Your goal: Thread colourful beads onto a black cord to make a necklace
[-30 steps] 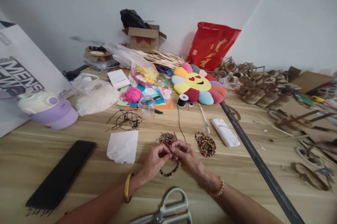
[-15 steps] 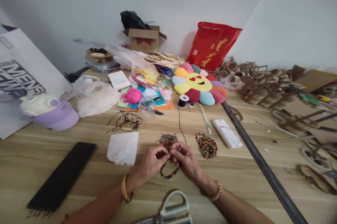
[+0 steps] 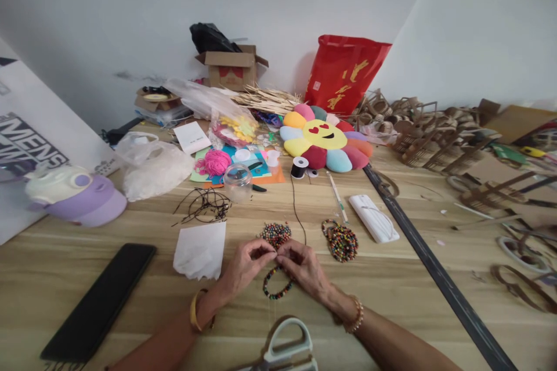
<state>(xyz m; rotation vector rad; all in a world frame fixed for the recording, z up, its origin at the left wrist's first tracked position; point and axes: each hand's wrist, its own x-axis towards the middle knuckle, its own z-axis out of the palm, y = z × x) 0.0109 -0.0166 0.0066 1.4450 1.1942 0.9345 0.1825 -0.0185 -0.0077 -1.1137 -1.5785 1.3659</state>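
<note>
My left hand [image 3: 247, 266] and my right hand [image 3: 305, 267] meet at their fingertips, both closed in a pinch. Just below the fingertips hangs or lies a small loop of multicoloured beads, a bead bracelet [image 3: 273, 296]; the fingers seem to grip its thread ends, too fine to make out. Thin pale strands trail from its lower side. Right behind my fingers is a heap of loose beads [image 3: 275, 233]. Finished-looking bead strings [image 3: 343, 243] lie coiled to the right of my right hand. White-handled scissors [image 3: 270, 353] rest near the front edge of the view.
Black cord runs from a spool [image 3: 299, 168] towards my right hand. A torn white paper [image 3: 199, 252] and a black phone-like slab [image 3: 100, 301] lie left. Beyond stand a clear jar [image 3: 238, 185], pink yarn [image 3: 216, 162] and a flower cushion [image 3: 324, 137]. A dark strip [image 3: 430, 266] crosses the table at right.
The view has shifted slightly. My fingertips still meet in a pinch, with my left hand's fingers straighter, and more of the bracelet loop shows below them.
</note>
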